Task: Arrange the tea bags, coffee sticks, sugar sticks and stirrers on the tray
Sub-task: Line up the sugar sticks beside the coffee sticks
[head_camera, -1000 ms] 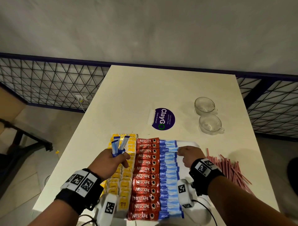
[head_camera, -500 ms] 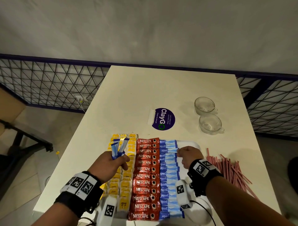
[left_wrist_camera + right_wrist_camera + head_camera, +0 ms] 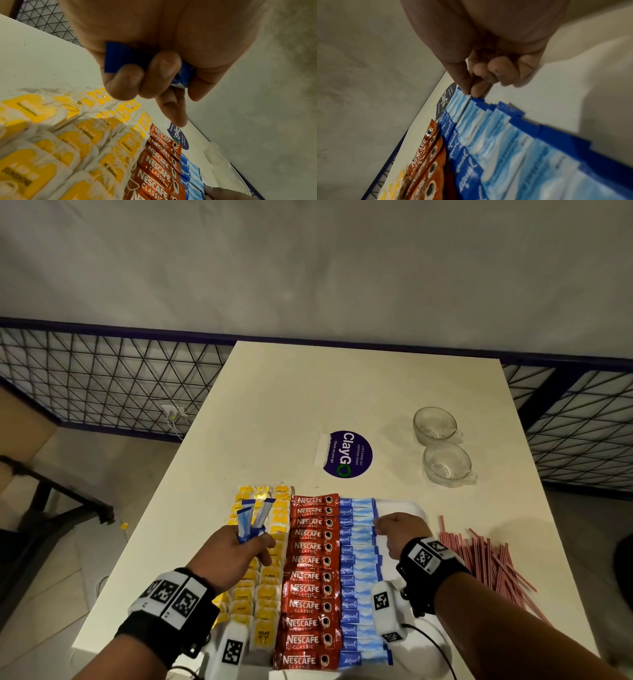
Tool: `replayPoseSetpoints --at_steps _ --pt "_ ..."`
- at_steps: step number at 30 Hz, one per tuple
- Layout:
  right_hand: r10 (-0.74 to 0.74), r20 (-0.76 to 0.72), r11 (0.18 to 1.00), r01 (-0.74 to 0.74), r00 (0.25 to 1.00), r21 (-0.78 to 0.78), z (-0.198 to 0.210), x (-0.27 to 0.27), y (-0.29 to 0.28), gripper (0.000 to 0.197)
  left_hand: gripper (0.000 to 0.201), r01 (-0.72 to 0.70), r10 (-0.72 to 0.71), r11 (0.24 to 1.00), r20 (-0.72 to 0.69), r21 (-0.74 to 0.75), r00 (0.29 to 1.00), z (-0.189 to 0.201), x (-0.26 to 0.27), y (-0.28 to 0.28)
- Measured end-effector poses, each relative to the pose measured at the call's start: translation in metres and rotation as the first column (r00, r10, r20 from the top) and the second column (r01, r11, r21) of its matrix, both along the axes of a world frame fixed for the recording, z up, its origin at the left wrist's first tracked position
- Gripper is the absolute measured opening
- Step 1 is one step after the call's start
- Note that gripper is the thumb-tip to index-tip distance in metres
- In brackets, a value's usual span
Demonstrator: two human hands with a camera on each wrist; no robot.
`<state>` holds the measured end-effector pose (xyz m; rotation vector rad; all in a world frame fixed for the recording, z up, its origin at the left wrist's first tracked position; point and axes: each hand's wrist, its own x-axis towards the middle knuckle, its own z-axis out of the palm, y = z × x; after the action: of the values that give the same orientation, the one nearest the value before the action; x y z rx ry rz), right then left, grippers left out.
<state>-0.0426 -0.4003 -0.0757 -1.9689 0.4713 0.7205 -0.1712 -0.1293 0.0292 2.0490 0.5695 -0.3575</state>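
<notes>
Left hand (image 3: 236, 553) gripping spare sugar sticks (image 3: 252, 517), right hand (image 3: 399, 532) pinching a tray-row sugar stick (image 3: 459, 106)

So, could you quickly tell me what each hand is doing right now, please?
Left hand: closed round a few spare blue sugar sticks, held above the tea bags.
Right hand: thumb and finger pinching the end of a sugar stick in the row.

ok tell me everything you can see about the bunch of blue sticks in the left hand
The blue sugar sticks are a small bunch of slim paper sachets, light blue with dark blue ends, like the row on the tray. The left hand grips their lower ends in curled fingers, so they fan upward, above the yellow tea bags. The left wrist view shows dark blue ends poking out beneath the fist. The exact count is unclear.
</notes>
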Motion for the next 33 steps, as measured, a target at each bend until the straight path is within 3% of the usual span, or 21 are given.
replayPoseSetpoints --at_steps 3,6,8,10,13,15,17,19,21,24,27,30,33 --pt "0.009 0.005 1.0 -0.009 1.0 -0.009 0.001 0.0 -0.001 0.008 0.035 -0.003 0.003 1.0 -0.004 0.006 1.0 0.0 0.0 0.0" --pt "0.007 0.016 0.997 -0.006 1.0 -0.072 0.011 0.0 -0.003 0.033 0.034 -0.003 0.003 1.0 -0.009 0.0 1.0 -0.001 0.001 -0.001" --pt "0.063 0.14 0.987 -0.041 0.988 -0.153 0.024 -0.001 -0.001 0.041 0.033 0.048 -0.048 0.999 -0.039 0.014 0.998 0.0 0.002 -0.003" --pt "0.198 0.302 0.971 -0.145 0.933 -0.191 0.049 -0.006 0.008 0.031 0.036 0.141 -0.139 0.99 -0.091 0.015 0.986 0.0 0.004 -0.007" --pt "0.331 0.404 0.917 -0.391 0.853 0.073 0.094 -0.019 0.031 0.005 0.035 0.198 -0.218 0.969 -0.132 -0.147 0.967 0.0 0.01 -0.019" --pt "0.375 0.41 0.828 -0.499 0.832 0.256 0.11 -0.026 0.04 0.014 0.033 0.232 -0.268 0.945 -0.14 -0.233 0.953 0.003 0.014 -0.029" --pt "0.395 0.439 0.777 -0.548 0.807 0.309 0.115 -0.03 0.044 0.017 0.035 0.306 -0.342 0.925 -0.139 -0.227 0.929 0.008 0.019 -0.039" --pt "0.421 0.491 0.781 -0.58 0.763 0.232 0.116 -0.03 0.045 0.005 0.035 0.352 -0.386 0.909 -0.135 -0.222 0.912 0.012 0.022 -0.047" --pt "0.384 0.509 0.809 -0.547 0.77 0.218 0.114 -0.029 0.041 0.007 0.034 0.319 -0.36 0.908 -0.118 -0.272 0.925 0.014 0.023 -0.052" --pt "0.198 0.465 0.866 -0.376 0.863 0.331 0.11 -0.024 0.028 0.007 0.029 0.207 -0.257 0.92 -0.115 -0.333 0.959 0.012 0.018 -0.05" --pt "0.012 0.316 0.889 -0.154 0.949 0.431 0.097 -0.02 0.008 0.004 0.037 0.121 -0.155 0.954 -0.102 -0.276 0.983 0.001 0.014 -0.041" --pt "-0.04 0.191 0.902 -0.047 0.981 0.43 0.081 -0.021 -0.007 0.005 0.042 0.032 -0.056 0.97 -0.092 -0.241 0.994 -0.007 0.009 -0.033" --pt "-0.041 0.198 0.883 -0.058 0.979 0.467 0.081 -0.029 -0.007 0.004 0.045 -0.036 0.016 0.967 -0.079 -0.254 0.997 -0.007 0.008 -0.037"
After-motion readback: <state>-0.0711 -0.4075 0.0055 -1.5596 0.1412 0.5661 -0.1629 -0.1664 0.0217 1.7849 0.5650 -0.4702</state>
